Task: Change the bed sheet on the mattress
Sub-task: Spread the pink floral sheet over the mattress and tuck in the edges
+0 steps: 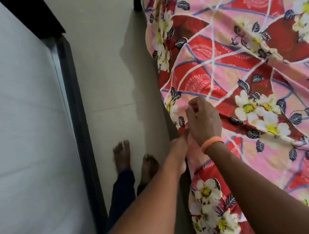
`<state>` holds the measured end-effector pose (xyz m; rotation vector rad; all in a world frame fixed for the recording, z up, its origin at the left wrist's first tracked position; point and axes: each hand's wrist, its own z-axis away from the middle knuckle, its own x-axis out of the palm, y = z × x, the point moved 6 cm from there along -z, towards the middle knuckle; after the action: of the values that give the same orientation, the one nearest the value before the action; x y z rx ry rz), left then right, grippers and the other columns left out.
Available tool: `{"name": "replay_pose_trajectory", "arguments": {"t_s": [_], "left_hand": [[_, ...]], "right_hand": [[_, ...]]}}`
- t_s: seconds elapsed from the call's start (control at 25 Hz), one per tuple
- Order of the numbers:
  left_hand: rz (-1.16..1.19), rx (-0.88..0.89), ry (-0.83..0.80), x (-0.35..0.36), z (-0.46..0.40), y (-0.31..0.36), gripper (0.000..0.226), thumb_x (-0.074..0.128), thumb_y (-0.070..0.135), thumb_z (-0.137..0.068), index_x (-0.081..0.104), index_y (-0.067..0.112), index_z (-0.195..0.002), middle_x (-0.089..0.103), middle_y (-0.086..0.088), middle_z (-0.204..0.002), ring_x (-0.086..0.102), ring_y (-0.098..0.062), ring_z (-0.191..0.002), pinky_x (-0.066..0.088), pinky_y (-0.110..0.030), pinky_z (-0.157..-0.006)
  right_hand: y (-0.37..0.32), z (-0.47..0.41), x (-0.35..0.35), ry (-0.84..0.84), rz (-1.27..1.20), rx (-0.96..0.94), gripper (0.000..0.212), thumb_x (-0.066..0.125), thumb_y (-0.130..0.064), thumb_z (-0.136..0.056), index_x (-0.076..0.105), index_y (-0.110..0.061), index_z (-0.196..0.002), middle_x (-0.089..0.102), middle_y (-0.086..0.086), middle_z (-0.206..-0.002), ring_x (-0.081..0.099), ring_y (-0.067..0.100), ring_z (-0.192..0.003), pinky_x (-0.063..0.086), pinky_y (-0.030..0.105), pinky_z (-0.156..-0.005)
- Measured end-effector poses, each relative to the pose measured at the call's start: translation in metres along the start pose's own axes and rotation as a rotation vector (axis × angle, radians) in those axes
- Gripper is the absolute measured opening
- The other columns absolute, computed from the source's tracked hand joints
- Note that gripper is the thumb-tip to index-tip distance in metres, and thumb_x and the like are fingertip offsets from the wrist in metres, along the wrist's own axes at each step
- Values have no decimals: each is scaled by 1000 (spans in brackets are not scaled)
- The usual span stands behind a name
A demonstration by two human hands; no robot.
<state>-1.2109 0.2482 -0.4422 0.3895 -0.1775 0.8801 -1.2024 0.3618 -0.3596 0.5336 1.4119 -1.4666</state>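
At bed edge: right hand (203,121) pinches floral sheet (255,79); left hand (179,147) reaches beneath, grip unclear.

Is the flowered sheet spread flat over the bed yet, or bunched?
Spread but bunched: the sheet covers the bed with folds across it, and the right hand pinches its edge.

Bed, right side of view: covered by floral bed sheet (256,83), red and pink with white flowers and dark leaves. Sheet wrinkled, several folds running across top; its left edge hangs over side of bed toward floor. Mattress itself not visible under sheet. Floor (110,79): pale tile, one grout line crossing it. Two bare feet (136,160) stand on floor just beside the bed edge
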Motion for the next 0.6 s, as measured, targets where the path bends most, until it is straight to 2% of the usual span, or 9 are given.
{"name": "replay_pose_trajectory", "arguments": {"t_s": [0.08, 0.12, 0.2, 0.28, 0.36, 0.44, 0.52, 0.56, 0.6], "left_hand": [[88, 10, 34, 6, -12, 8, 22, 56, 26, -98, 65, 8, -106, 68, -18, -112, 65, -18, -75, 52, -21, -61], [135, -1, 20, 5, -14, 11, 24, 57, 23, -97, 67, 4, -109, 69, -20, -109, 68, -22, -77, 53, -22, -62], [279, -63, -89, -7, -9, 18, 28, 56, 22, -96, 68, 4, -113, 72, -18, -106, 71, -26, -88, 57, -28, -72], [348, -164, -193, -20, 5, 21, 18, 57, 13, -95, 69, 6, -105, 75, -12, -93, 72, -20, -80, 58, -28, -69], [311, -205, -187, -34, 17, 25, 15, 66, 9, -86, 67, 5, -100, 75, -11, -87, 72, -19, -73, 60, -30, -66], [261, -214, -8, -59, 14, 34, 38, 78, 10, -71, 63, 2, -104, 73, -13, -87, 72, -21, -68, 60, -32, -61], [186, -218, 328, -121, -9, 42, 34, 77, 11, -80, 59, 1, -107, 72, -11, -91, 72, -24, -75, 58, -32, -59], [97, -238, 503, -153, -18, 45, 36, 73, 24, -87, 59, 3, -113, 69, -10, -103, 71, -27, -89, 60, -34, -68], [-6, -238, 650, -181, -21, 50, 52, 73, 44, -84, 59, 7, -119, 67, -9, -115, 68, -29, -99, 60, -40, -79]], "right_hand": [[5, -7, -9, 41, -138, 57, 5, 60, -18, -92, 64, -14, -91, 65, -3, -81, 57, 15, -73, 44, 29, -66], [11, -11, -12, 52, -223, 112, 5, 62, -16, -90, 64, -14, -87, 65, -4, -76, 57, 13, -68, 45, 28, -64], [19, -14, -13, 56, -343, 235, 8, 63, -18, -87, 65, -14, -80, 66, -2, -69, 57, 15, -60, 48, 31, -60], [18, -19, -14, 41, -373, 308, 12, 63, -19, -87, 64, -13, -77, 67, 1, -66, 58, 19, -52, 49, 32, -53], [9, -27, -12, -16, -372, 322, 14, 62, -14, -90, 62, -8, -77, 65, 3, -62, 56, 16, -45, 46, 26, -46], [-1, -32, -8, -72, -353, 293, 15, 62, -12, -92, 62, -5, -78, 64, 4, -62, 56, 14, -44, 44, 23, -44], [-7, -36, -6, -101, -318, 284, 17, 61, -11, -92, 60, -7, -76, 64, 6, -62, 57, 14, -47, 44, 21, -45], [-10, -36, -7, -110, -305, 296, 17, 60, -11, -92, 59, -8, -75, 64, 6, -63, 58, 15, -49, 45, 21, -46], [-13, -36, -8, -115, -294, 309, 18, 60, -11, -92, 59, -10, -74, 65, 7, -65, 60, 17, -52, 47, 23, -49]]}}
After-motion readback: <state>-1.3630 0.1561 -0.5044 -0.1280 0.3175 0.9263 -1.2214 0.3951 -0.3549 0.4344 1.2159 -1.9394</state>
